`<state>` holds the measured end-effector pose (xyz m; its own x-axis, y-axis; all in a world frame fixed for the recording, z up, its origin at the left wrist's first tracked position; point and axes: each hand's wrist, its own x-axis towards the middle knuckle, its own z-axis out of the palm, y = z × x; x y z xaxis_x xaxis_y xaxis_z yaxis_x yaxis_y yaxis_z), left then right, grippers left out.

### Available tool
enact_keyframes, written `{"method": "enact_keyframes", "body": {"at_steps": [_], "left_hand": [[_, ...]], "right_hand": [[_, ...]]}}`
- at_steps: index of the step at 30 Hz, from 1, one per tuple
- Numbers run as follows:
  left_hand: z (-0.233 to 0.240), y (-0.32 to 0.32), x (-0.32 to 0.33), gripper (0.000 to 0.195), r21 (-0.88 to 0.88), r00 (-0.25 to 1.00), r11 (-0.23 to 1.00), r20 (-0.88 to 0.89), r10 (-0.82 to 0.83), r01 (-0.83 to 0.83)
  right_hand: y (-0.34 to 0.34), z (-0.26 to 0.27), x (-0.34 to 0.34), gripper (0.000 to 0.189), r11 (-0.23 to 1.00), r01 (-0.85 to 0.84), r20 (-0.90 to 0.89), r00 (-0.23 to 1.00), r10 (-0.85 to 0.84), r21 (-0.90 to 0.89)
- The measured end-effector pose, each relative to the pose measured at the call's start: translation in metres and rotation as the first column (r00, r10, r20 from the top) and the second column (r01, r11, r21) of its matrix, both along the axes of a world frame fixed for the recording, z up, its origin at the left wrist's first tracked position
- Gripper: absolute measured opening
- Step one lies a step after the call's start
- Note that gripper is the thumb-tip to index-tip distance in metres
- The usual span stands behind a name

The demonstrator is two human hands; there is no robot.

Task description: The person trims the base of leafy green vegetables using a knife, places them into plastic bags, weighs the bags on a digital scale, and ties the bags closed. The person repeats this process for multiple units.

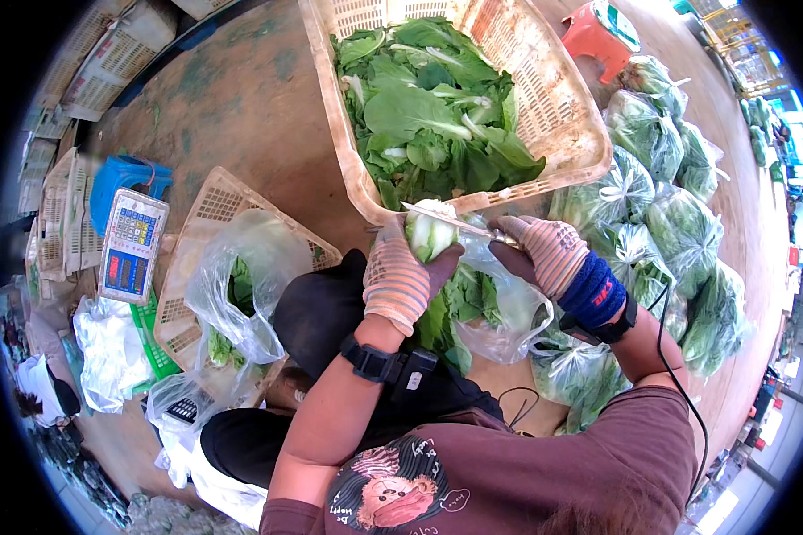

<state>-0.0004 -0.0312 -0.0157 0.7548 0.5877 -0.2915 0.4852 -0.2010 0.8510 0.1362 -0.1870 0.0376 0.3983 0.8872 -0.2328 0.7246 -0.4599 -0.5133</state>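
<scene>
My gloved left hand [398, 274] grips a leafy green vegetable [433, 239] around its pale base. The cut end faces up and away from me, and the leaves hang below the hand. In my gloved right hand [541, 253] is a knife [452, 221], held by its handle. Its blade lies across the vegetable's base, close to the left fingers. Just beyond both hands stands a large plastic crate [472, 200] holding loose green leaves [435, 114]. Below the right hand, an open clear plastic bag [508, 334] hangs beside the leaves.
Tied bags of greens [682, 227] are piled on the right. On the left, a second crate [197, 200] holds an open plastic bag [241, 234]. A scale display [132, 244] stands near a blue stool [130, 177]. A red stool [599, 43] is at the back right.
</scene>
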Motion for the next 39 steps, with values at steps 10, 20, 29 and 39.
{"method": "enact_keyframes", "body": {"at_steps": [10,20,29,39], "left_hand": [[-0.001,-0.003,0.003,0.061,0.060,0.999,0.998,-0.041,0.007,-0.005],[-0.015,0.000,-0.001,0.059,0.180,0.999,0.983,-0.008,-0.036,0.036],[-0.012,-0.005,-0.002,0.069,0.083,0.998,0.995,0.016,-0.065,0.063],[-0.009,-0.008,0.000,0.066,0.043,0.997,0.998,0.059,-0.040,0.038]], "right_hand": [[0.011,-0.008,0.000,0.028,0.998,-0.019,0.081,0.996,0.023,-0.053],[-0.006,-0.012,0.001,0.028,0.994,0.004,0.002,1.000,-0.004,-0.107],[0.003,-0.023,-0.002,0.030,0.998,-0.023,0.025,0.999,0.025,-0.066],[-0.011,-0.090,0.029,0.030,0.963,0.196,0.000,0.980,-0.199,0.187]]}}
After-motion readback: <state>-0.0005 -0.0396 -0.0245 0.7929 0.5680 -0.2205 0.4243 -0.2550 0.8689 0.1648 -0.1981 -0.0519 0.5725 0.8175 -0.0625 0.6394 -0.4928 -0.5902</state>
